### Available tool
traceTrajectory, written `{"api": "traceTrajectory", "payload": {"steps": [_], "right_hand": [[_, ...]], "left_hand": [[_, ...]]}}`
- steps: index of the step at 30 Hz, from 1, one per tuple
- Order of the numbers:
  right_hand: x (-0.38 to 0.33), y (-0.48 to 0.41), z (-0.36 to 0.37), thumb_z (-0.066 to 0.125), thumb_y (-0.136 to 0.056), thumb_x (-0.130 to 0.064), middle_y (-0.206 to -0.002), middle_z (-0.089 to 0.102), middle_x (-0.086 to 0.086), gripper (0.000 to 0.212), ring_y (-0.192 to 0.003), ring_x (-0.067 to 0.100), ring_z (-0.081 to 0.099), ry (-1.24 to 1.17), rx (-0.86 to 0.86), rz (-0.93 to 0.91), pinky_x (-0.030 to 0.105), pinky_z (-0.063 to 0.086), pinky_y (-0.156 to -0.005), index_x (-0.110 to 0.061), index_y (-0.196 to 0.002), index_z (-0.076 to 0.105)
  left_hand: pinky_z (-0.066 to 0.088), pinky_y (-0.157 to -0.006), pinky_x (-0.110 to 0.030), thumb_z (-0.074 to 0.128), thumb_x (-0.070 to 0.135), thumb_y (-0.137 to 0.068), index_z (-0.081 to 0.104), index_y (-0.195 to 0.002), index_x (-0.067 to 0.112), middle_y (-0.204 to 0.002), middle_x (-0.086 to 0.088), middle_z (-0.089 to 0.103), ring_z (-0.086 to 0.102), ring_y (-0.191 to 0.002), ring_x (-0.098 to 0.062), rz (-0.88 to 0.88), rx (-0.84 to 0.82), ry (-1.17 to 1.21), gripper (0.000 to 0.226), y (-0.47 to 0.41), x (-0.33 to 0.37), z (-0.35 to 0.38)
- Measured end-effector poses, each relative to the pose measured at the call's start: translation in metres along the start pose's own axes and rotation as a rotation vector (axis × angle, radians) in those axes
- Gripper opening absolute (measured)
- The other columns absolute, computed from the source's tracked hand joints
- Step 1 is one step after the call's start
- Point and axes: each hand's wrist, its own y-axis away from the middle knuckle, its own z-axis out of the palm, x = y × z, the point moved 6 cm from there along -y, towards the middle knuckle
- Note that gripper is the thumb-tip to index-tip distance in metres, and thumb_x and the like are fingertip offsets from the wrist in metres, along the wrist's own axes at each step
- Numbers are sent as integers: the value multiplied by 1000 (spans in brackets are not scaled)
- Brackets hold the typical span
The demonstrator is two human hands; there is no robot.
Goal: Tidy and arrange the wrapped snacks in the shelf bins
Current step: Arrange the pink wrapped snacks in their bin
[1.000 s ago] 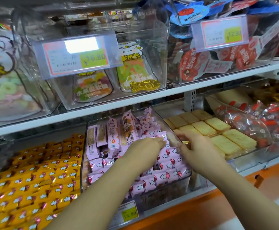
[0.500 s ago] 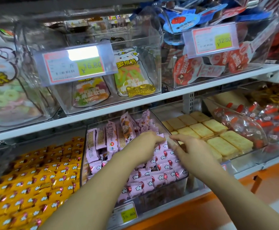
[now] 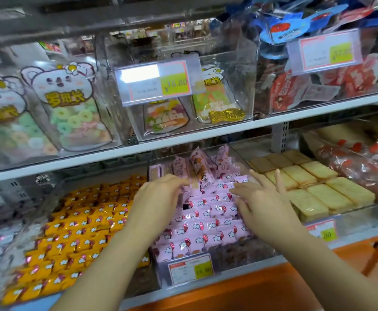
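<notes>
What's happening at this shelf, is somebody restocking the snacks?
A person is tidying a clear bin of pink wrapped snacks on the lower shelf. Both hands lie flat on the packets: the left hand near the bin's back left, the right hand with fingers spread by its right side. The front rows look neat; a few packets at the back stand upright. Neither hand is clearly gripping anything.

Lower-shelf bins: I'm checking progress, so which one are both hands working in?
The middle bin of pink wrapped snacks; the left hand and right hand lie on it, between the orange snacks and pale biscuits.
</notes>
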Motion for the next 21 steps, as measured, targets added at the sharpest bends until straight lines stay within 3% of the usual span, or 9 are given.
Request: {"api": "traceTrajectory", "payload": {"steps": [5,10,13,16,19,21], "right_hand": [[-32,-9,10,42,-97,-27,-136,51,-14,33,-132,8,36,-196,5,-82,34,-6,-114,-35,-127,55],[-42,-26,28,42,-98,-23,-155,17,-2,38,-127,24,43,-226,-88,-27,39,19,-115,-32,-135,47],[-41,-37,33,42,-97,-15,-154,24,4,37,-127,32,43,-299,-116,1,38,37,-105,-21,-132,54],[-40,-43,31,42,-97,-11,-149,35,6,35,-128,28,43,-350,-91,18,30,34,-104,-13,-128,58],[-34,-42,25,48,-95,-10,-142,45,5,32,-124,23,47,-413,-34,50,25,34,-103,-12,-124,62],[-28,-38,20,56,-92,-11,-136,52,3,29,-114,18,54,-463,20,81,12,32,-93,-11,-120,64]], "left_hand": [[42,-97,-36,53,16,-93,65,-115,32,-117,12,64,58,-108,-17,-91,16,-31,30,13,-24,-7],[30,-107,-35,49,30,-95,59,-119,36,-120,15,61,52,-114,-12,-138,-87,-120,26,17,-34,4],[19,-113,-39,46,36,-96,58,-120,38,-123,17,57,44,-119,-9,-108,-139,-175,27,16,-28,10],[14,-115,-42,45,41,-96,61,-116,41,-121,17,50,36,-122,-10,-105,-197,-212,26,15,-28,15],[19,-112,-39,49,42,-94,64,-112,42,-113,16,46,34,-119,-11,-113,-186,-206,23,12,-31,15],[26,-102,-33,52,41,-92,64,-111,41,-106,14,44,37,-112,-12,-133,-136,-183,22,8,-32,11]]}}
